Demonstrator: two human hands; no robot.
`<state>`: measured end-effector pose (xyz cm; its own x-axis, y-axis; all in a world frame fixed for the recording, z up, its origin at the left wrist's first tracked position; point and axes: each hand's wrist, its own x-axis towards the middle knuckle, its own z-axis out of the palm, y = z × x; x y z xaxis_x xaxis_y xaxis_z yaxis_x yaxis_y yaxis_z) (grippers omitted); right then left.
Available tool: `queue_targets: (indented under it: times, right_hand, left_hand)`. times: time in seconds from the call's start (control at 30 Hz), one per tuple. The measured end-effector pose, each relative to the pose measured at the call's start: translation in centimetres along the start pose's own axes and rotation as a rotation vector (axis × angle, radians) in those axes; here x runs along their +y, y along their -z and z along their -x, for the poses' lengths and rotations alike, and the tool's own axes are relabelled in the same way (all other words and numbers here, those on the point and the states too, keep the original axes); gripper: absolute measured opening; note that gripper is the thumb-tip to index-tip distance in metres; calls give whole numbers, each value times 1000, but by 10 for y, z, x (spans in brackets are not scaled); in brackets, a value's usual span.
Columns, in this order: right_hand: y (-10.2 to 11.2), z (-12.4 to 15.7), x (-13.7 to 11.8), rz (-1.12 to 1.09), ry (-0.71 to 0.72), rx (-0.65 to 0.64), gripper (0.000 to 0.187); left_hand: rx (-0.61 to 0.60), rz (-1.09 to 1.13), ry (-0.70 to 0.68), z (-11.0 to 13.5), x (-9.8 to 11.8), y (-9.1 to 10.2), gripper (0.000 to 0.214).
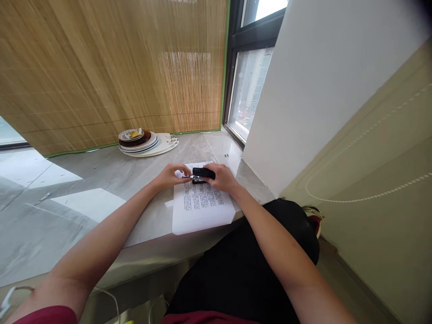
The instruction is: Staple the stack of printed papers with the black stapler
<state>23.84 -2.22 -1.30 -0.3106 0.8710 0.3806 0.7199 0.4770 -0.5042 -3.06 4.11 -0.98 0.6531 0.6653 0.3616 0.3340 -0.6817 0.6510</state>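
My right hand (222, 178) is wrapped round the rear end of a black stapler (201, 172), held low above the printed sheets. A silvery metal part shows along the stapler's lower side, between its dark top and base. At the stapler's front end my left hand (173, 175) is closed in a pinch. A small, slim white-and-silver piece (189, 177) sits at those fingertips, touching or very near the stapler; its kind is too small to tell. Beneath both hands lies printed paper (202, 216), its near edge reaching the edge of the ledge.
On the grey marble ledge (148, 220), a stack of plates (138, 146) stands back left beside a bamboo blind (135, 67). Small dark bits (226, 155) lie behind the paper. A white wall (303, 67) and a window (249, 85) bound the right side.
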Motion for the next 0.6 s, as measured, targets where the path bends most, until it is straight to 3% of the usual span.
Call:
queue_targets:
  times: [0.23, 0.6]
  right_hand:
    - [0, 0, 0, 28, 0, -8, 36]
    - [-2, 0, 3, 18, 17, -6, 37]
  left_hand:
    - [-74, 3, -9, 0, -3, -2, 23]
    - [-48, 7, -24, -1, 0, -3, 18]
